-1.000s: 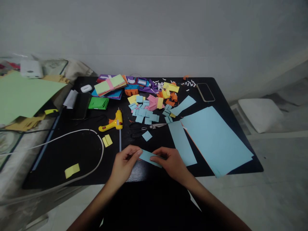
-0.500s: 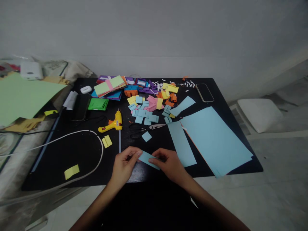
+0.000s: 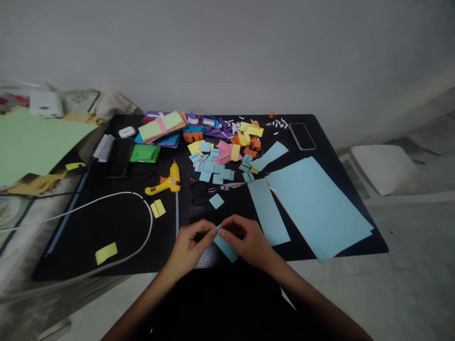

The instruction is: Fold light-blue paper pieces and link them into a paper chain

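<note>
A small light-blue paper strip (image 3: 226,249) is pinched by both hands near the table's front edge. My left hand (image 3: 192,244) grips its far end between thumb and finger. Right beside it, my right hand (image 3: 247,238) has thumb and fingers closed on the same end, the two thumbs almost meeting. The strip's lower end points toward me. Just beyond the hands lie a blue paper square (image 3: 216,201) and open-bladed scissors (image 3: 223,187) with black handles. A wide blue strip (image 3: 270,213) lies beside my right hand.
On the black table (image 3: 124,208), a yellow glue gun (image 3: 167,181) lies left of the scissors. Cut blue pieces (image 3: 213,169) are heaped behind them. Large blue sheets (image 3: 316,203) cover the right side; a phone (image 3: 302,136) lies behind. A white cable (image 3: 151,222) curves across the left.
The paper strip has turned so its near end points more toward me. My hands have come together at its far end, the right one shifting left and slightly up.
</note>
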The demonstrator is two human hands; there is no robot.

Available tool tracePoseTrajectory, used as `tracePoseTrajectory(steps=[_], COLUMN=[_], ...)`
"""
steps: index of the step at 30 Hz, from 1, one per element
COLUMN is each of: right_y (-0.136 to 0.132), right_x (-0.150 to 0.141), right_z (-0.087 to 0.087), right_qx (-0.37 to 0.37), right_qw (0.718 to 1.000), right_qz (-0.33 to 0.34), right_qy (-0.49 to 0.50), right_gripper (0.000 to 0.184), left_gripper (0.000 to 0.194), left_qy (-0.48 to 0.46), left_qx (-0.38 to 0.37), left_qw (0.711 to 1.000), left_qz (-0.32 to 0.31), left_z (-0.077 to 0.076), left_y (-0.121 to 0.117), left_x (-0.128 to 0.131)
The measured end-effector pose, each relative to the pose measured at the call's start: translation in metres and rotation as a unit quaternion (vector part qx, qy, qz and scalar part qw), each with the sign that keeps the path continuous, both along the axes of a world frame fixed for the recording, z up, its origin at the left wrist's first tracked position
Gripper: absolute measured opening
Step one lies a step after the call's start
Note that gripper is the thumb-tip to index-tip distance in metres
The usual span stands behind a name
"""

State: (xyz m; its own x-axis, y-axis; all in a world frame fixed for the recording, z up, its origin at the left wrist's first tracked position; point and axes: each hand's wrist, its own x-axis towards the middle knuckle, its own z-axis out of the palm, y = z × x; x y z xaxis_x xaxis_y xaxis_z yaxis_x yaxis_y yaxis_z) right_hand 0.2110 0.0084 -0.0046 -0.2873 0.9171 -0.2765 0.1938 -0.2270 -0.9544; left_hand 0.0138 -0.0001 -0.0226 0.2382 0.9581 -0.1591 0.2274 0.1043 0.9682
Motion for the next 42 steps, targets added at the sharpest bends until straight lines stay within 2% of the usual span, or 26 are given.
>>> tracePoseTrajectory(steps=[5, 12, 17, 21, 27, 31, 35, 42], right_y=[0.008, 0.015, 0.017, 0.018, 0.021, 0.022, 0.018, 0.014], right_x=[0.0, 0.008, 0.007, 0.007, 0.019, 0.028, 0.017, 0.003], right_z=[0.003, 0.005, 0.008, 0.008, 0.009, 0.007, 0.005, 0.002], right_qx=[0.044, 0.051, 0.05, 0.019, -0.004, -0.002, -0.013, 0.0], right_qw=[0.998, 0.994, 0.991, 0.992, 0.993, 0.995, 0.998, 0.999], right_qz=[0.018, 0.068, 0.09, 0.102, 0.096, 0.049, 0.056, 0.04], right_qy=[-0.043, -0.075, -0.081, -0.07, -0.069, -0.084, 0.003, -0.007], right_gripper=[0.008, 0.012, 0.005, 0.003, 0.005, 0.005, 0.015, 0.013], left_gripper=[0.028, 0.023, 0.024, 0.022, 0.018, 0.02, 0.023, 0.025], left_qy=[0.029, 0.07, 0.091, 0.085, 0.064, 0.064, 0.047, 0.046], left_qx=[0.006, 0.034, 0.048, 0.055, 0.066, 0.062, 0.046, 0.031], left_qw=[0.997, 0.994, 0.99, 0.989, 0.994, 0.996, 0.998, 0.997], left_qz=[-0.073, -0.07, -0.093, -0.107, -0.064, -0.009, -0.012, -0.048], left_z=[0.004, -0.003, 0.0, 0.003, 0.004, 0.005, 0.005, 0.005], left_y=[0.004, 0.007, 0.009, 0.007, 0.007, 0.012, 0.012, 0.009], left_x=[0.001, -0.005, -0.005, -0.003, -0.005, -0.009, -0.004, -0.004])
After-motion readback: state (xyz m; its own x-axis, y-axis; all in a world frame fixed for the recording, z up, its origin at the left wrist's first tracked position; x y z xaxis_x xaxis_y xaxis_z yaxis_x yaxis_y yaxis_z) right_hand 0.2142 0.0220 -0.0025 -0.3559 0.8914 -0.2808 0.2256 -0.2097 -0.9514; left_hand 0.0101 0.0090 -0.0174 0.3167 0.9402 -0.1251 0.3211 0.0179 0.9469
